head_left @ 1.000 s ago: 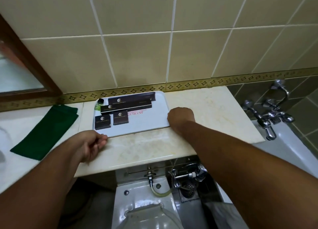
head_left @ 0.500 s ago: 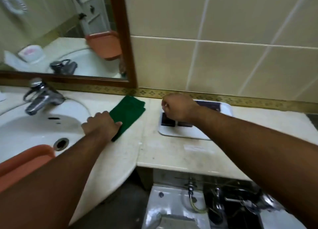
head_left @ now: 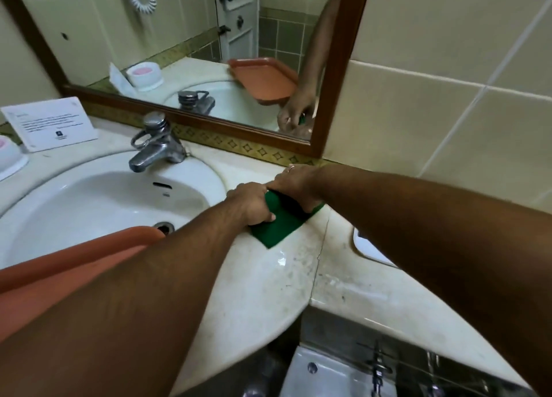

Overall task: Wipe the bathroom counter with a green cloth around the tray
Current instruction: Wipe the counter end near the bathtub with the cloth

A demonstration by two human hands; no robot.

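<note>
Step in hand: picking up the folded dark-green cloth (head_left: 282,222), by my reading; no wiping has begun.
Left hand (head_left: 254,201): fingers curled down onto the cloth's left edge, pinning or gripping it.
Right hand (head_left: 295,183): pressed on the cloth's far side, touching the left hand; whether it grips or only rests I cannot tell.
Cloth's place: flat on the cream marble counter (head_left: 268,280), just right of the white oval sink basin (head_left: 89,199).
White rounded tray (head_left: 369,247): farther right of the sink, mostly hidden under the right forearm.
Next move: likely calls for lifting the cloth and carrying it right, toward the tray.
In the way: the right forearm crosses over the tray.
Nearby: chrome tap (head_left: 158,146) behind the sink; terracotta plastic tray (head_left: 74,265) across the sink's near rim; white printed card (head_left: 49,122) behind the sink's left.
</note>
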